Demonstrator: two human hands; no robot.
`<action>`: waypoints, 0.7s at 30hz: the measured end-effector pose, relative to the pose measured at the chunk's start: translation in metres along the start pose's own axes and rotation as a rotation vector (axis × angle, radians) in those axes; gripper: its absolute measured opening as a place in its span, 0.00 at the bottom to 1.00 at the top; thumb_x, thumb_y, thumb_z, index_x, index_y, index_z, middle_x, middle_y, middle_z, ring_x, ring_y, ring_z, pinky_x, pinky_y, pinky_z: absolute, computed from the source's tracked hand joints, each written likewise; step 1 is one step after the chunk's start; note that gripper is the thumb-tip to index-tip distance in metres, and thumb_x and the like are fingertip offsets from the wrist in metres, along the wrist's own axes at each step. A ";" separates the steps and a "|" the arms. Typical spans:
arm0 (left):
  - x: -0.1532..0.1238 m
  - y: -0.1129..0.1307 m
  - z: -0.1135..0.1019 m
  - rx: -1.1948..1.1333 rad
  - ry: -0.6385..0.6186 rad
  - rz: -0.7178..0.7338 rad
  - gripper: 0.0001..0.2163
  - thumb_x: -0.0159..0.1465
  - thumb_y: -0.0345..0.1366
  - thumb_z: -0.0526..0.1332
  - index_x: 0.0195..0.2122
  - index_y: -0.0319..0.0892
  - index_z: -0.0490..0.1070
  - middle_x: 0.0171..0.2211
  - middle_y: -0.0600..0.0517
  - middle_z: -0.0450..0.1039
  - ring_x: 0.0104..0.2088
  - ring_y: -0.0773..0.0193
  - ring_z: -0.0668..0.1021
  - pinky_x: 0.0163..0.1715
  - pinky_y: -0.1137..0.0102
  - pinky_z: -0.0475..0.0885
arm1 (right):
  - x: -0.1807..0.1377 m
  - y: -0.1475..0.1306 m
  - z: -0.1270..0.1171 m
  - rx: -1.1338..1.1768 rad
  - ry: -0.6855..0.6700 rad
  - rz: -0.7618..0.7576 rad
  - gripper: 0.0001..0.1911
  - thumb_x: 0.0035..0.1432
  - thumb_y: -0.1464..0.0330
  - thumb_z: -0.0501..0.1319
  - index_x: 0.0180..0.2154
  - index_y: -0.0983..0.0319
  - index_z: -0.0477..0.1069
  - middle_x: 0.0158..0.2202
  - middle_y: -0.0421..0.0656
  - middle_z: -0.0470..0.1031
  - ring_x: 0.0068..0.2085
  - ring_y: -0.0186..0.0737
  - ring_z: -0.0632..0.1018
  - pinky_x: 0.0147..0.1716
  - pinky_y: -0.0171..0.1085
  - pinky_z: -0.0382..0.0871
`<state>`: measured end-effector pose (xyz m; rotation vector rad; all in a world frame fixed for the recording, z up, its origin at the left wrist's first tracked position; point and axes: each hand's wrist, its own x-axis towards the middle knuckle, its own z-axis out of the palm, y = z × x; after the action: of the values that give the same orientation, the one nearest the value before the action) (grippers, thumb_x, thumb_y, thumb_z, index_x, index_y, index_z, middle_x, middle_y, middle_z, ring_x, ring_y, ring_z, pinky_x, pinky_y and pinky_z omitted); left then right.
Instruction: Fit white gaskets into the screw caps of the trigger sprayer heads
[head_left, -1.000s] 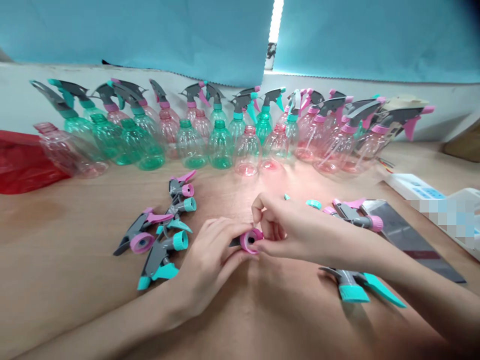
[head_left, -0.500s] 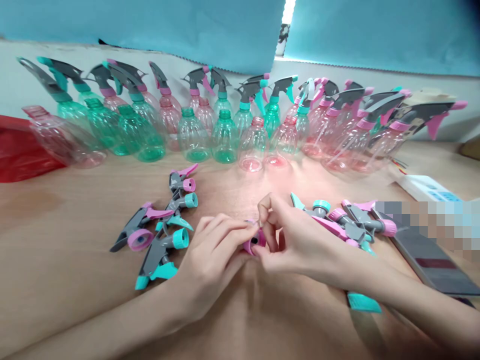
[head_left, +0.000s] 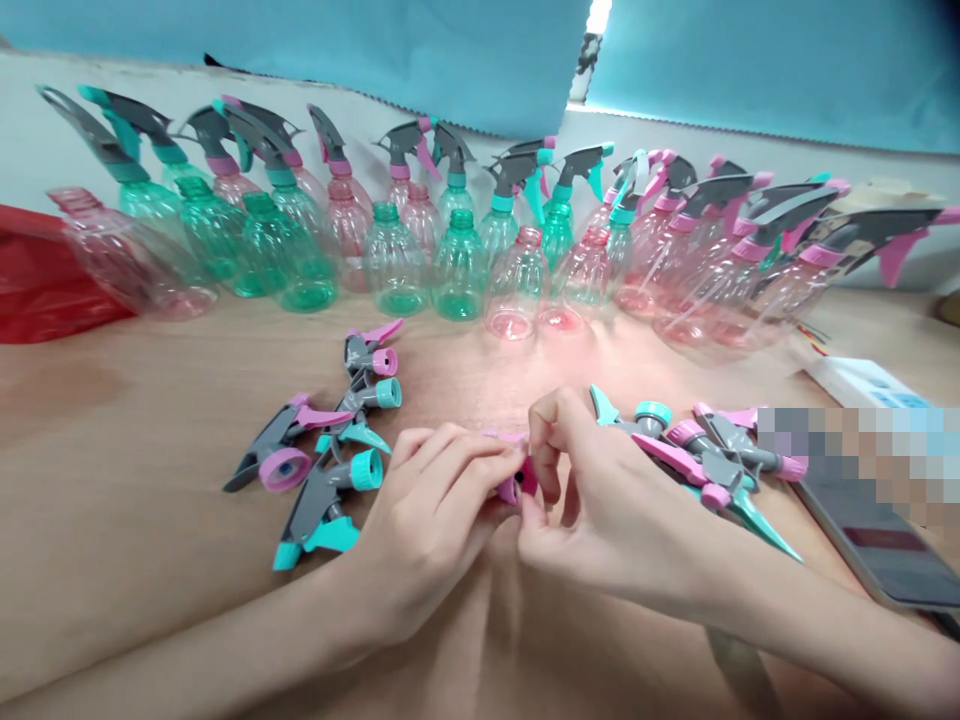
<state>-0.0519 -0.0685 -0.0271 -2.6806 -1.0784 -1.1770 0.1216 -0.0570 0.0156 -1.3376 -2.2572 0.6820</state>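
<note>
Near the front middle of the table, my left hand (head_left: pixel 442 520) is closed around a trigger spray head with a pink collar (head_left: pixel 529 476). Its collar opening faces right, toward my other hand; most of the body is covered by my fingers. My right hand (head_left: pixel 592 490) has its thumb and bent fingers closed at the collar's rim. Whether a small part is also between those fingertips, I cannot tell. Left of my hands lie several loose spray heads (head_left: pixel 311 500) with pink or teal collars. More spray heads (head_left: pixel 720 462) are heaped to the right, partly behind my right forearm.
Along the back stand spray bottles (head_left: pixel 517 285) in green and pink, some with heads fitted and others with open necks. A red bag (head_left: pixel 52 280) lies at far left. To the right are a phone (head_left: pixel 885 540) and a white power strip (head_left: pixel 866 383).
The view has shifted slightly. Both hands stay together at the pink collar, which has turned a little, and the right thumb has moved slightly on its rim.
</note>
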 end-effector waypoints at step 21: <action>0.000 0.006 0.000 0.038 -0.051 0.042 0.06 0.67 0.29 0.54 0.43 0.35 0.67 0.38 0.48 0.74 0.36 0.62 0.73 0.35 0.66 0.60 | -0.008 0.001 0.002 -0.156 -0.104 -0.073 0.11 0.52 0.76 0.51 0.40 0.62 0.55 0.23 0.38 0.65 0.24 0.38 0.72 0.20 0.33 0.57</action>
<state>-0.0482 -0.0727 -0.0256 -2.7049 -1.0341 -1.0756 0.1245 -0.0646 0.0121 -1.3098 -2.4741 0.5729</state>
